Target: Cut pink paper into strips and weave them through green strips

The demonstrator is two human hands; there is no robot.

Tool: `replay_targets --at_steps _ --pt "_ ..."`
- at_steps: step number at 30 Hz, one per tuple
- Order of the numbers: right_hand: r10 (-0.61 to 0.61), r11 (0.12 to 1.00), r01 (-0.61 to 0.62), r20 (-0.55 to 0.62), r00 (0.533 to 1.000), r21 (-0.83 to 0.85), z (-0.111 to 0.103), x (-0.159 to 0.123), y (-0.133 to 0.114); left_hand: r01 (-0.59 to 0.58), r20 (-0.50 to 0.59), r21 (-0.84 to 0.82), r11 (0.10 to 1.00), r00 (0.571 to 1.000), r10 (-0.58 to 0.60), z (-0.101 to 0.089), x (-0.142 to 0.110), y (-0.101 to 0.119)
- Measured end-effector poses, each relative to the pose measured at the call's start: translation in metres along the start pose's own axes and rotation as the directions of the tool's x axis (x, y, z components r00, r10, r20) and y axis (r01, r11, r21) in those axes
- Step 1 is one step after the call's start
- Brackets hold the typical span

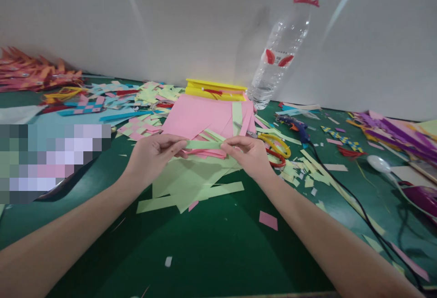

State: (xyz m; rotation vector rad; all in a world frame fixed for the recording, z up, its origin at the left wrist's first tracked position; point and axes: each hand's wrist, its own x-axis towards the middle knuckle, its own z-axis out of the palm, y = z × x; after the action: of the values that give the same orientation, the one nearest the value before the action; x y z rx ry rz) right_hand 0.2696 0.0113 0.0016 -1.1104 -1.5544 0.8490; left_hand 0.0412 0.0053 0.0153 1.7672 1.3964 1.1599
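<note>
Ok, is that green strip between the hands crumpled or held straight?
Straight: the green strip spans from left hand to right hand, with no crumple visible between them.

The left hand (150, 153) and right hand (248, 153) hide the ends of the green paper strip (204, 145), pixelation masks a flat object (51, 163) (cropped by the left edge), a magenta object (422, 199) runs off the right edge, and print on the bottle label (279, 58) is too small to read.
</note>
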Motion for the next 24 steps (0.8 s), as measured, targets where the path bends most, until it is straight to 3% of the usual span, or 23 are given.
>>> replay_targets --at_steps 13,19,21,24 --pt "0.002 0.997 -0.005 -0.042 0.999 -0.077 0.0 0.002 -0.002 -0.017 0.008 0.082 0.996 1.0 0.016 -0.001 0.001 -0.005" --pt "0.096 0.993 -0.077 -0.243 0.965 0.086 -0.007 0.008 0.008 -0.052 -0.062 -0.009 0.999 0.997 0.052 -0.004 -0.001 0.005" --pt "0.135 0.988 -0.103 -0.324 0.936 0.112 -0.01 0.011 0.012 -0.088 -0.033 -0.011 0.996 0.996 0.088 -0.004 -0.002 0.007" --pt "0.158 0.987 -0.138 -0.337 0.928 0.084 -0.011 0.011 0.014 -0.194 0.121 0.105 0.975 0.976 0.181 -0.002 -0.002 0.003"
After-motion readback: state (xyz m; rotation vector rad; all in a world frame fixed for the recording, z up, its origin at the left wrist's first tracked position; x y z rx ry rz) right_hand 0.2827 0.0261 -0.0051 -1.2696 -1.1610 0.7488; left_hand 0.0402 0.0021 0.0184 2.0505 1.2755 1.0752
